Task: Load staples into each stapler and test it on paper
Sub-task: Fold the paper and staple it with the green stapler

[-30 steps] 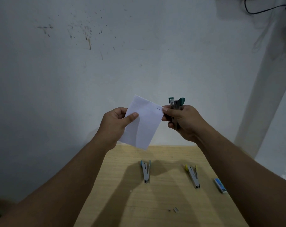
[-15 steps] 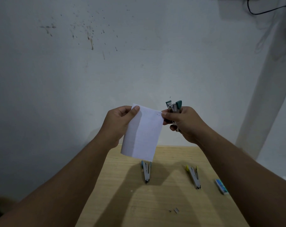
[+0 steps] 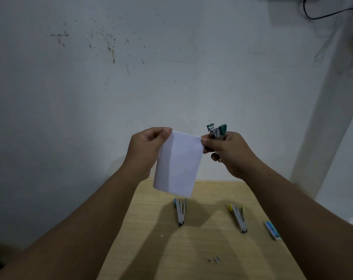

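A white sheet of paper (image 3: 176,164) hangs in the air above the table, with small staple marks near its top right corner. My left hand (image 3: 146,150) pinches its top left corner. My right hand (image 3: 228,153) grips a green stapler (image 3: 216,131) upright, and its thumb presses the paper's top right corner. Two more staplers lie on the wooden table (image 3: 201,249): a blue one (image 3: 180,213) in the middle and a yellow one (image 3: 239,218) to its right, both with their arms spread apart.
A small blue and white staple box (image 3: 272,230) lies at the table's right edge. Loose staple bits (image 3: 215,259) sit near the front. A stained wall stands right behind the table, and a black cable (image 3: 323,14) hangs at the top right.
My left hand has shifted from the paper's side up to its top left corner. The sheet has swung from tilted to hanging nearly straight down. My right hand kept its hold.
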